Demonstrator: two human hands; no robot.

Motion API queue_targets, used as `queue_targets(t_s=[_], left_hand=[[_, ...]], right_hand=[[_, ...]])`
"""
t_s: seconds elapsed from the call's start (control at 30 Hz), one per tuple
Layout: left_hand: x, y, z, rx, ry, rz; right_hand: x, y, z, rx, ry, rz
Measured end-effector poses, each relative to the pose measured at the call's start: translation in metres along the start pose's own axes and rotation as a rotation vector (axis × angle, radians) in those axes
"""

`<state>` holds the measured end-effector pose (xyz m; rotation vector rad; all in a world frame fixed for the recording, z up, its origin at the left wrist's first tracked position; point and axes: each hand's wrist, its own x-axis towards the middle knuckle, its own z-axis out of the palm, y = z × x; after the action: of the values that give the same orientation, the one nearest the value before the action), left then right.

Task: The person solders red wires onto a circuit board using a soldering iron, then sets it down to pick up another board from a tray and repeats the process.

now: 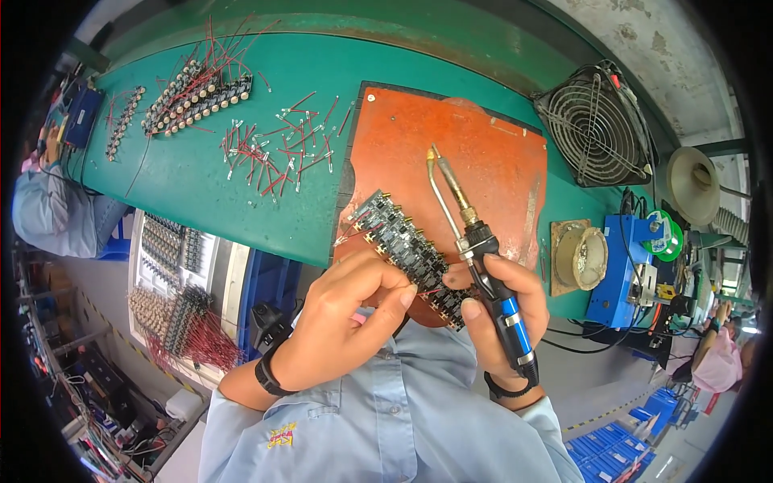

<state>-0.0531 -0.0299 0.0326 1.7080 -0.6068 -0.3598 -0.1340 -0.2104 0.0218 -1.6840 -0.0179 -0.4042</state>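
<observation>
My left hand (342, 318) pinches the near end of a long black circuit board strip (398, 241) that lies slanted across a brown work mat (475, 161). Thin red wires stick out of the strip's far end. My right hand (499, 310) is wrapped around the black and blue handle of a soldering iron (471, 233), its tip raised above the mat and pointing away from me. The iron's tip is apart from the strip.
On the green bench (185, 185) lie loose red-wired parts (278, 149) and a row of wired boards (197, 97). A fan (596, 125), a solder sponge holder (584, 258) and a blue station (624, 270) stand right. A tray of boards (181, 298) sits below left.
</observation>
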Motion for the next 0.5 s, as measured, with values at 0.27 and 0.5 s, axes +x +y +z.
queue_targets(t_s=[0.27, 0.5], left_hand=[[-0.0011, -0.0018, -0.001, 0.048, -0.047, 0.019], [-0.0023, -0.0017, -0.0095, 0.263, 0.023, 0.046]], right_hand=[[0.0016, 0.004, -0.0008, -0.048, -0.073, -0.015], [-0.0058, 0.0014, 0.0033, 0.081, 0.091, 0.091]])
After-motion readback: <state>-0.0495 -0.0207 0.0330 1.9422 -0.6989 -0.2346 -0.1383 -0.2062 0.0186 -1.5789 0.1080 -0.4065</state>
